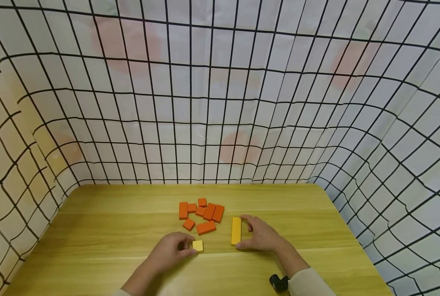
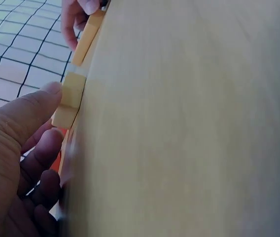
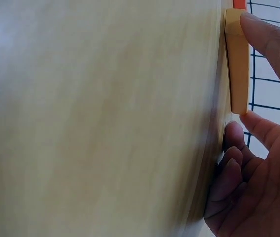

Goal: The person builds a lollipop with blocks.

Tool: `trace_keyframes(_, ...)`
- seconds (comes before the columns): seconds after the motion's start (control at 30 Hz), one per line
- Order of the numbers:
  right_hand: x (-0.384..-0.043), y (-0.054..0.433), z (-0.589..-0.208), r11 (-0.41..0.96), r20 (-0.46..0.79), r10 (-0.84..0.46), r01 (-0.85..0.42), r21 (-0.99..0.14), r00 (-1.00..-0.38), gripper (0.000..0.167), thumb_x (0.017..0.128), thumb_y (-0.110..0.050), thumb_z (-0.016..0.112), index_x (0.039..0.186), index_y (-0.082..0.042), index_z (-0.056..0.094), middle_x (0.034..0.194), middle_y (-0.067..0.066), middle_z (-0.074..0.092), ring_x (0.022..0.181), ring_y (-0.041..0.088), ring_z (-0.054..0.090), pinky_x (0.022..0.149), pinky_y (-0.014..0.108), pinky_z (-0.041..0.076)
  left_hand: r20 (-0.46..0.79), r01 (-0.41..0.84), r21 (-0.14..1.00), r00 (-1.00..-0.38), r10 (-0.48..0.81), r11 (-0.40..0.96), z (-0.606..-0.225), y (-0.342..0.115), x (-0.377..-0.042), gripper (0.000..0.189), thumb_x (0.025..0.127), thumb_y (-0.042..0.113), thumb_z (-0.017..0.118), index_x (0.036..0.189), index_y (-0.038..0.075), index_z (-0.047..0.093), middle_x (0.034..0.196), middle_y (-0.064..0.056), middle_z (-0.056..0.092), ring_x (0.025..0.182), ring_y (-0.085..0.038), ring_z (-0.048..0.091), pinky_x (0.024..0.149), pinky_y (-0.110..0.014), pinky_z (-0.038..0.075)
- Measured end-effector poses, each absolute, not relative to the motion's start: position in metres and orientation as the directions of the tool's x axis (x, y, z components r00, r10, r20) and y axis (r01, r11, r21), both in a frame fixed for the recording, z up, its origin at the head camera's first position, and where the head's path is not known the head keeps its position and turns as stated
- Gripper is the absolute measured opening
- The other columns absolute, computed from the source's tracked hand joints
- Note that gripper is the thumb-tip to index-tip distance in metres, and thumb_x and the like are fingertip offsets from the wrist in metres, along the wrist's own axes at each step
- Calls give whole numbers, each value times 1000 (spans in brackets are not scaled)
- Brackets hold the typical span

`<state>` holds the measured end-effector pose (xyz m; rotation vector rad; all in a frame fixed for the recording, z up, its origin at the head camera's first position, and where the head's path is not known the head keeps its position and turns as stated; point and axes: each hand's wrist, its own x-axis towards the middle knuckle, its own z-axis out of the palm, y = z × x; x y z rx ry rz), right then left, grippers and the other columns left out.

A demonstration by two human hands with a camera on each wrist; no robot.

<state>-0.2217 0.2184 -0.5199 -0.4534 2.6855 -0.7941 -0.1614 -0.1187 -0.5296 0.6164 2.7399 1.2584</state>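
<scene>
My left hand (image 1: pixel 171 250) pinches a small pale yellow block (image 1: pixel 198 246) between thumb and fingers, low over the wooden table. In the left wrist view the thumb lies against one face of that block (image 2: pixel 72 94), while the other fingers curl below. To the right, my right hand (image 1: pixel 259 235) spans a long yellow block (image 1: pixel 236 231) lengthwise. Its thumb is on the near end and its index finger on the far end. The right wrist view shows this long block (image 3: pixel 238 64) lying along the tabletop, with the remaining fingers curled beside it.
Several orange-red blocks (image 1: pixel 206 227) of different lengths lie in a loose group just beyond my hands on the wooden table (image 1: pixel 112 230). A small black object (image 1: pixel 279 283) sits by the right sleeve. Black wire mesh (image 1: pixel 205 111) in front of pale printed cloth encloses the back and sides.
</scene>
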Motion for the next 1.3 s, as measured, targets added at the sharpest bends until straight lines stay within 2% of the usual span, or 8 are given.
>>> trace_keyframes(0.37,-219,217,-518,797,-191,-362,-197,-571,-912,96,73,-58,87,151,-21,46,99,3,50,85,17,46,67,34,36,167,306,768,-944,286,563,-540,-117,-159,27,87,31,81,108,16,80,80,14,64,71,2,49,64,-20,44)
trace_keyframes(0.53,-219,218,-519,797,-193,-364,-197,-571,-911,96,73,-60,86,152,-21,46,98,3,50,84,18,46,67,35,37,237,335,729,-942,239,597,-546,-112,-158,25,85,33,82,106,19,81,76,19,63,70,2,46,65,-20,42)
trace_keyframes(0.67,-220,219,-520,801,-189,-360,-198,-565,-914,97,73,-60,86,152,-21,46,97,3,50,84,17,46,66,34,36,284,345,693,-938,201,633,-549,-107,-158,23,85,38,81,104,26,82,76,22,64,68,3,41,65,-20,37)
trace_keyframes(0.83,-218,217,-519,810,-181,-353,-202,-551,-918,97,71,-62,86,150,-21,47,96,3,50,83,18,46,65,34,36,312,338,657,-936,166,673,-552,-104,-156,17,86,38,80,103,33,81,84,24,71,69,4,40,67,-21,35)
trace_keyframes(1.0,-215,215,-519,817,-183,-346,-199,-541,-920,98,69,-64,86,149,-23,48,98,2,51,86,19,47,67,36,38,305,323,640,-940,155,697,-552,-103,-153,16,87,37,80,103,35,81,85,26,70,69,5,39,70,-23,34)
trace_keyframes(1.3,-212,213,-517,824,-159,-360,-234,-516,-919,102,69,-65,86,152,-23,46,99,0,52,87,18,46,68,36,39,273,300,637,-949,156,711,-549,-103,-153,18,87,41,79,104,36,81,75,29,61,68,3,37,70,-23,31)
